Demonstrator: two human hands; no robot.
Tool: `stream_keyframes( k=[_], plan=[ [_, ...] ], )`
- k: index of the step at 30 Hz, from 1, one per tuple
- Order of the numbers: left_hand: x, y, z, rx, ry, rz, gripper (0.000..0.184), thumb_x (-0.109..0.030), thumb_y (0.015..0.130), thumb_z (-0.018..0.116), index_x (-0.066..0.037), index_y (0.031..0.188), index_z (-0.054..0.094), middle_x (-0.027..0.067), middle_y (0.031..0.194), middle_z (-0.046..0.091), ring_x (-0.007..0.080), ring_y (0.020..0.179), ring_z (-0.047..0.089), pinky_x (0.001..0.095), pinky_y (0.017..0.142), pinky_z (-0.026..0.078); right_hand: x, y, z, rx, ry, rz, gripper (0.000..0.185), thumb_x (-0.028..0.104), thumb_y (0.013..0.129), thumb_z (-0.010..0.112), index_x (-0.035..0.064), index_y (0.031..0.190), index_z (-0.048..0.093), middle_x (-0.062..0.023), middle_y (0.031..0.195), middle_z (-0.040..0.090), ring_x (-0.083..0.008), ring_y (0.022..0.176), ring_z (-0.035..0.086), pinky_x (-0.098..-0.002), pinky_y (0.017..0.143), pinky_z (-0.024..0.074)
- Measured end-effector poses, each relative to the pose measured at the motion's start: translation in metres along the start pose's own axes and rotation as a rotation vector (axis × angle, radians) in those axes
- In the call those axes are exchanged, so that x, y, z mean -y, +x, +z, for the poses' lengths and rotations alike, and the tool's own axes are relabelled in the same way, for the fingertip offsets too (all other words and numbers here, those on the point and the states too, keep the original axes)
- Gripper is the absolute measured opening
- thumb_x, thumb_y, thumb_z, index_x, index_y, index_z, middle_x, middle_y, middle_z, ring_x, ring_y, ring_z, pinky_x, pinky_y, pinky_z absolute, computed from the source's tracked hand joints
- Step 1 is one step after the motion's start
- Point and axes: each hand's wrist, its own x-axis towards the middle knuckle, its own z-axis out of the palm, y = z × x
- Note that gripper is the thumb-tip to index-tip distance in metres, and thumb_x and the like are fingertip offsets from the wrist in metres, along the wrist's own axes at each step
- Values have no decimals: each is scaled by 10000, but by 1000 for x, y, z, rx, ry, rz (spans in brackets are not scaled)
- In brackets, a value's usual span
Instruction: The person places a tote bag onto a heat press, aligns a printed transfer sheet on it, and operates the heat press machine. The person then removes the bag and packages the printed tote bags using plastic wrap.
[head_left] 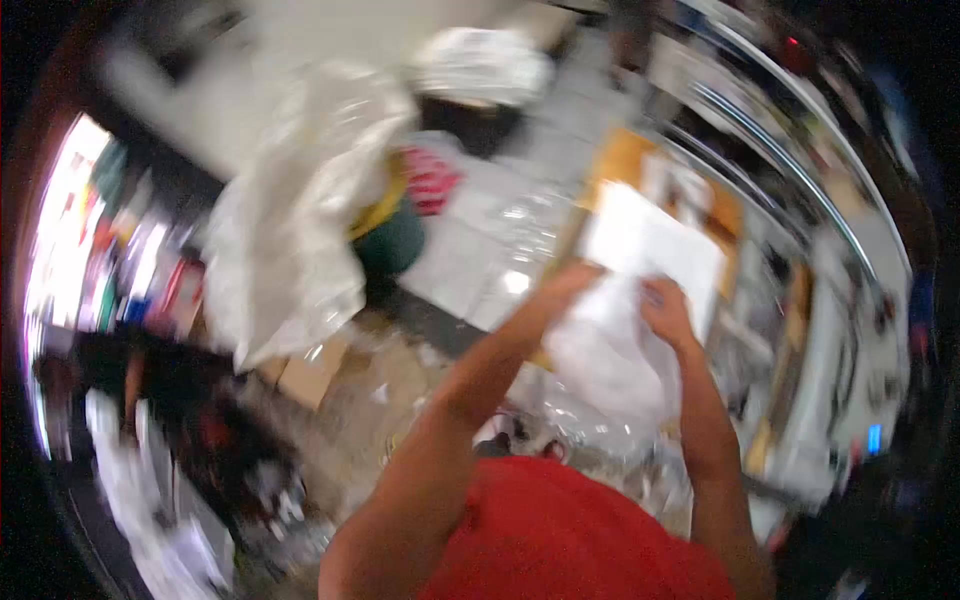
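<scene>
A whitish see-through plastic bag (612,345) hangs between my hands, its upper edge at my fingers and its lower part billowing towards my red shirt. My left hand (577,280) is closed on the bag's left upper edge. On the right side of the edge, my right hand (665,308) grips it with bent fingers. Both hands are smeared by motion, so the exact hold of each finger is hard to see. Just beyond them lies a flat white sheet or panel (655,245), on an orange-brown board (615,160).
A large white plastic sack (285,220) stands to the left, beside a dark green bin (392,245) with a yellow rim. A white wrapped bundle (483,65) lies further back. Cardboard (312,375) and loose plastic litter the floor. Metal rails (780,150) run along the right.
</scene>
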Motion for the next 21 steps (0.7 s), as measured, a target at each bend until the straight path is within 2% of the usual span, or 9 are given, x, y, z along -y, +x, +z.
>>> stream_keyframes(
  k=[1,3,5,7,9,13,16,19,21],
  plan=[
    [5,9,-1,-70,-6,58,270,-183,907,626,2,1101,658,93,961,692,196,830,652,373,731,540,23,2,-8,-29,-146,-25,294,149,771,659,35,1039,702,-153,1079,664,-358,1027,597,-441,940,463],
    [-21,-14,5,-162,236,147,341,-156,906,631,60,1167,596,154,1038,676,218,912,658,376,772,542,29,7,-19,28,-158,88,268,174,811,634,92,1054,709,-118,1106,658,-349,1066,576,-436,957,455],
    [-28,-27,14,-144,142,164,429,-149,916,615,70,1267,504,208,1171,616,262,975,655,387,813,549,35,-9,-40,-63,-221,156,268,174,816,639,112,1070,696,-106,1104,651,-329,1062,583,-441,948,455],
    [-32,-31,17,-112,126,140,432,-161,919,612,69,1269,505,199,1163,623,257,969,656,383,815,547,13,-17,-45,-273,-166,189,258,162,813,646,111,1064,683,-104,1091,645,-320,1031,596,-444,929,457],
    [-31,-28,19,-98,98,121,436,-173,923,609,68,1271,506,191,1156,630,252,963,658,379,816,545,-3,-30,-56,-337,-141,266,229,139,808,645,106,1031,685,-112,1084,645,-316,1006,601,-445,914,459],
    [-24,-18,15,-209,196,124,404,-197,920,624,66,1216,549,164,1084,662,241,926,663,363,784,539,13,-51,-63,-287,-285,215,190,143,809,657,113,996,671,-85,1060,632,-311,1059,570,-437,924,450],
    [-24,-13,14,-303,466,198,371,-209,925,617,66,1170,577,155,1063,671,234,927,665,359,782,535,36,-45,-58,-137,-367,163,204,189,806,655,105,987,696,-95,1083,645,-333,1045,576,-442,916,469],
    [-22,-7,11,-346,466,294,398,-231,893,648,70,1147,588,194,1036,677,285,913,670,382,786,530,32,-37,-56,-265,-295,150,212,175,810,658,98,1005,686,-111,1079,641,-341,1044,573,-443,927,462],
    [-17,-15,10,-531,955,601,451,-249,847,683,77,1141,582,250,1017,664,359,880,661,417,790,522,13,-40,-61,-438,-207,76,211,142,810,658,81,1011,671,-132,1066,634,-350,1045,568,-449,940,448]
  ],
)
